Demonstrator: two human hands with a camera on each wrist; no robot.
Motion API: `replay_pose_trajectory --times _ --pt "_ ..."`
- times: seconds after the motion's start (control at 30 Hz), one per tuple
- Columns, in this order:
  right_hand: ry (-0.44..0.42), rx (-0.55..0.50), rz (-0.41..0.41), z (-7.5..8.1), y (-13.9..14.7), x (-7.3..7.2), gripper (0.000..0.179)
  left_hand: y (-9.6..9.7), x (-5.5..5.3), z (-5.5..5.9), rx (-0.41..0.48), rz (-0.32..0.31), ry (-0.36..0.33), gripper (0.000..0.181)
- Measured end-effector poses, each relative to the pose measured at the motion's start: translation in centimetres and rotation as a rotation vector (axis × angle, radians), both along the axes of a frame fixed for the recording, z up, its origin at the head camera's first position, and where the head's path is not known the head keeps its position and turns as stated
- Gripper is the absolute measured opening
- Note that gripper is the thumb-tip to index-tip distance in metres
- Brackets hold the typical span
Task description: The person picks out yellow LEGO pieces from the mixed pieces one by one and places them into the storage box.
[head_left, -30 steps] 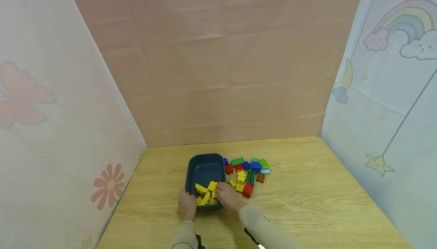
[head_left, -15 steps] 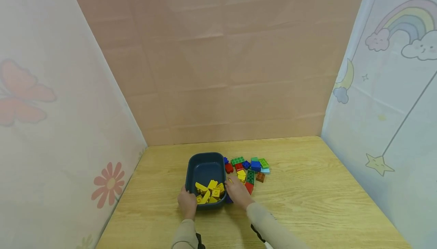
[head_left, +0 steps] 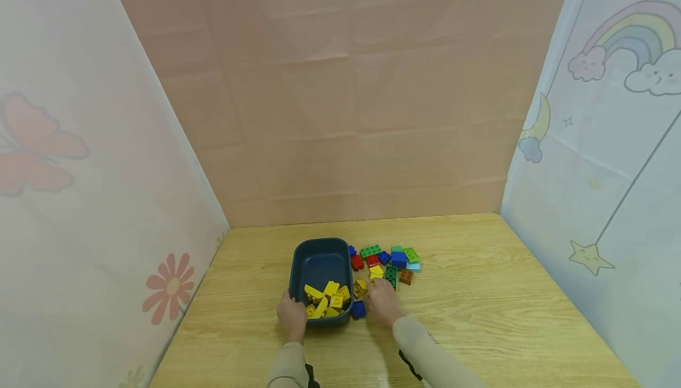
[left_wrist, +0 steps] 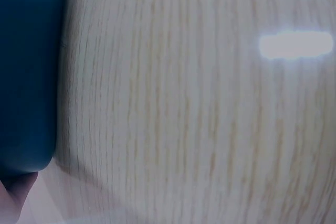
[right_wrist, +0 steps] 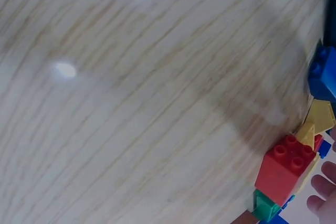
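My left hand (head_left: 292, 319) grips the near left side of a dark blue bin (head_left: 293, 264); in the left wrist view a bit of that hand (left_wrist: 16, 200) shows under the bin's corner (left_wrist: 29, 77). Several yellow toy building bricks (head_left: 336, 300) lie in its near half. To the right of the bin, my right hand (head_left: 384, 302) reaches over loose bricks, fingertips right at a yellow brick (head_left: 376, 272). In the right wrist view its fingers (right_wrist: 324, 184) are spread beside a red brick (right_wrist: 283, 167). Another yellow brick (head_left: 360, 288) lies between hand and bin.
Near the bin's right wall lies a blue brick (head_left: 359, 310). Green bricks (head_left: 370, 251), red bricks (head_left: 357, 263), blue bricks (head_left: 398, 259) and a brown brick (head_left: 406, 276) are scattered behind the right hand on the wooden table (head_left: 495, 305).
My right hand has moved from over the bin's yellow bricks out to the right, to the loose bricks. A blue brick has come into sight beside the bin. My left hand stays put.
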State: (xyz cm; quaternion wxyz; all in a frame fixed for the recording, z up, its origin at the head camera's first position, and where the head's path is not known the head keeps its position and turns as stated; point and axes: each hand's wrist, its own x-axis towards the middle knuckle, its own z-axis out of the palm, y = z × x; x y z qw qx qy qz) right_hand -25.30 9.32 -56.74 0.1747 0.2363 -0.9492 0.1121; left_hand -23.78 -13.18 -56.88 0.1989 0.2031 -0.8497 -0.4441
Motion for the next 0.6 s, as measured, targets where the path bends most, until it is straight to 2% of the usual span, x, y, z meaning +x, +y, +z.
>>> replay_pose_trajectory --times 0.17,0.33,0.43,0.6 --pt "0.017 0.045 -0.005 -0.35 0.42 0.06 0.02 0.04 0.07 0.09 0.003 -0.005 -0.003 0.043" --pt "-0.033 0.104 0.0 -0.43 0.65 0.08 0.023 0.08 0.12 0.17 0.0 -0.007 -0.006 0.042" --pt "-0.052 0.112 0.003 -0.54 0.74 0.09 0.024 0.06 0.11 0.21 -0.009 -0.002 -0.008 0.042" --pt "-0.025 0.095 0.013 -0.9 0.93 -0.04 0.024 0.03 0.07 0.34 -0.013 -0.004 -0.009 0.042"
